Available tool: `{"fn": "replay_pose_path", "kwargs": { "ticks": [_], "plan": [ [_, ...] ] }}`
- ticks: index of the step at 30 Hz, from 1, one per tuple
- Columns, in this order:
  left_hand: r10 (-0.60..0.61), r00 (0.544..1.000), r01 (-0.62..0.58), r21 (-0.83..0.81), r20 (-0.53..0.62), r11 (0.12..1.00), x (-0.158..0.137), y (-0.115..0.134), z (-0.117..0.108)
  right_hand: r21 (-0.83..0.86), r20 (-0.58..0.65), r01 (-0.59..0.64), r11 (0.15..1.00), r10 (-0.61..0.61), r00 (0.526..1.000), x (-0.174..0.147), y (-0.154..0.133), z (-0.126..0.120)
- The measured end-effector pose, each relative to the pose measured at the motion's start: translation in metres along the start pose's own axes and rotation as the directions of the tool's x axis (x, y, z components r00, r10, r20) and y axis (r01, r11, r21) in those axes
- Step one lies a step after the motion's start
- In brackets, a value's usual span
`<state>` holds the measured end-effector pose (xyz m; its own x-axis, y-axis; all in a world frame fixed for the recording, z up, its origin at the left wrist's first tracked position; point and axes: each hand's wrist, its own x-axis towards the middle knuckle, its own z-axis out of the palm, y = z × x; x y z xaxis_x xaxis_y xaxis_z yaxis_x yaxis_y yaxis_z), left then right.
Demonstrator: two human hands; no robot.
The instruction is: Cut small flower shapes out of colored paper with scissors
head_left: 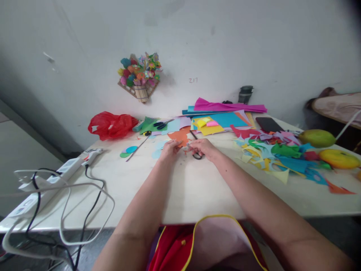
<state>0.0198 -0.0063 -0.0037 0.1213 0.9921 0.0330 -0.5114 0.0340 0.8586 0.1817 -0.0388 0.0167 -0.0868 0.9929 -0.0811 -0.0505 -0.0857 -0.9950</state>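
Observation:
My left hand (pixel 170 149) is closed in a pinch just in front of an orange sheet of paper (pixel 180 135), whatever lies between its fingertips too small to name. Facing it, my right hand (pixel 205 147) also has its fingers pressed together, and what they grip cannot be made out. A black loop like a scissor handle (pixel 199 156) shows under the right hand, and a dark thin strip (pixel 193 134) sticks out behind it. Tiny scraps (pixel 182 160) lie on the table between the hands. Pale blue paper circles (pixel 157 151) are left of my left hand.
Blue (pixel 131 149) and green paper circles lie by a thin stick (pixel 137 148). Dark-handled scissors (pixel 160 125), a red plastic bag (pixel 111 126) and coloured sheets (pixel 225 120) are behind. Rightward are paper scraps (pixel 270 150), a phone (pixel 268 124) and fruit (pixel 317 138); leftward, a power strip (pixel 47 184) with cables.

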Motion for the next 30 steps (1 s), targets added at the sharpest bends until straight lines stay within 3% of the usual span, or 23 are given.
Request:
{"fn": "replay_pose_path", "kwargs": {
  "ticks": [3,10,22,26,30],
  "plan": [
    [0.002,1.0,-0.002,-0.013,0.008,1.0,0.001,-0.001,-0.001,0.047,0.044,-0.006,0.999,0.003,0.999,-0.003,-0.001,0.002],
    [0.0,0.999,-0.001,0.016,0.042,1.0,0.0,-0.003,0.001,0.097,-0.01,0.03,0.995,-0.029,1.0,0.002,0.003,0.002],
    [0.018,1.0,-0.018,0.006,0.011,1.0,0.0,-0.002,0.002,0.045,-0.051,-0.004,0.999,0.006,0.999,0.003,0.002,0.003],
    [0.015,1.0,-0.015,-0.002,-0.001,1.0,0.0,0.0,0.002,-0.022,-0.116,0.025,0.999,-0.027,0.993,0.005,0.002,0.0],
    [0.027,1.0,-0.027,0.013,-0.002,1.0,-0.002,0.002,0.004,-0.198,-0.239,0.088,0.976,-0.135,0.962,0.007,0.002,-0.005]
  ]
}}
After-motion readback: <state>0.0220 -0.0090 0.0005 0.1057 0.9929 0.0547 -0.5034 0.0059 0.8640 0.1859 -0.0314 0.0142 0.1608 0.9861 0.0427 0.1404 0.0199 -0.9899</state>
